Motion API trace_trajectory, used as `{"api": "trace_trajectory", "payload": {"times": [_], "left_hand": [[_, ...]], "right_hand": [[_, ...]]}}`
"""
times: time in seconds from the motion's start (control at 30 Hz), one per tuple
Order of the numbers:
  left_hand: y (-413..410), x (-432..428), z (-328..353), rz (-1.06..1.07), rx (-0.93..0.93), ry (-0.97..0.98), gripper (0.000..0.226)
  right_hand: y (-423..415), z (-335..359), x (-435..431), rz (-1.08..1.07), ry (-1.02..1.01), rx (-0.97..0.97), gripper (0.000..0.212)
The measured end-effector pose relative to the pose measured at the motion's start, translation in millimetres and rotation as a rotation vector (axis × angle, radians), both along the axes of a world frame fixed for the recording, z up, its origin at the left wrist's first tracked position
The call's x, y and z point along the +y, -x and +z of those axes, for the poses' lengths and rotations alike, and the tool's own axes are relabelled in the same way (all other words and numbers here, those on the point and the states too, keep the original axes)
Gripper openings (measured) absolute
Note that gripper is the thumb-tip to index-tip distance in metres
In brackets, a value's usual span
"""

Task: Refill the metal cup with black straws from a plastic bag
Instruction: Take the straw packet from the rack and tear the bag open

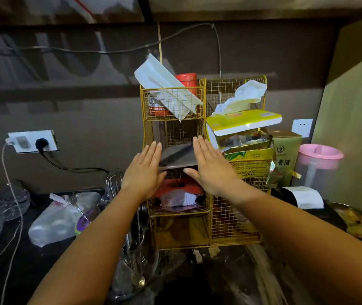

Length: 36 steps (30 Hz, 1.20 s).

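My left hand (146, 170) and my right hand (208, 166) are held flat, palms forward and fingers straight, in front of a yellow wire rack (206, 212). Neither hand holds anything. Between them, on the rack's middle shelf, lies a glossy dark packet (176, 155) that looks like a plastic bag of black straws; my fingertips flank it, and I cannot tell if they touch it. A shiny container with utensils (135, 267) stands below my left forearm; whether it is the metal cup is unclear.
The rack's top holds white packets (164, 89) and a red tin (186, 79); a yellow tissue box (243, 121) sits on its right. A whisk (114, 181) and a clear bag (59, 219) lie left, a pink-lidded jug (318, 164) right. A wall socket (32, 140) has a plugged cable.
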<state>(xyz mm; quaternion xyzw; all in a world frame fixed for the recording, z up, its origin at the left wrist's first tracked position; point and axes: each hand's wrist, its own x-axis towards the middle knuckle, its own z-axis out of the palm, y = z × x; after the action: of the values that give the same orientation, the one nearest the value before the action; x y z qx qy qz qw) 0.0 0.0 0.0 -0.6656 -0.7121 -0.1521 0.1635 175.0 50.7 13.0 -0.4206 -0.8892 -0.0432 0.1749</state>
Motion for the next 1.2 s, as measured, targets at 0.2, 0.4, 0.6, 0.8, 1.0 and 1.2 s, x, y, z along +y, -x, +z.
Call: {"api": "trace_trajectory", "payload": {"times": [0.2, 0.4, 0.6, 0.8, 1.0, 1.2], "left_hand": [[-0.5, 20.2, -4.7, 0.000, 0.023, 0.035, 0.053], [-1.7, 22.1, -5.6, 0.008, 0.089, -0.011, 0.042], [-2.9, 2.8, 13.9, -0.043, 0.021, -0.074, 0.040], [-1.0, -23.8, 53.4, -0.059, -0.138, -0.288, 0.031], [-8.6, -66.3, 90.5, -0.101, -0.151, -0.429, 0.025], [0.4, -118.8, 111.9, -0.092, -0.064, -0.468, 0.032]], "right_hand": [[13.7, -3.1, 19.5, -0.018, 0.103, -0.055, 0.068], [19.1, -2.6, 23.3, -0.024, 0.049, -0.123, 0.048], [17.3, 13.5, 4.6, -0.008, 0.049, -0.048, 0.051], [14.3, 40.3, -23.2, 0.101, -0.027, 0.133, 0.049], [9.8, 73.3, -56.1, 0.122, -0.121, 0.194, 0.036], [9.1, 89.7, -99.6, 0.242, -0.162, 0.278, 0.033]]}}
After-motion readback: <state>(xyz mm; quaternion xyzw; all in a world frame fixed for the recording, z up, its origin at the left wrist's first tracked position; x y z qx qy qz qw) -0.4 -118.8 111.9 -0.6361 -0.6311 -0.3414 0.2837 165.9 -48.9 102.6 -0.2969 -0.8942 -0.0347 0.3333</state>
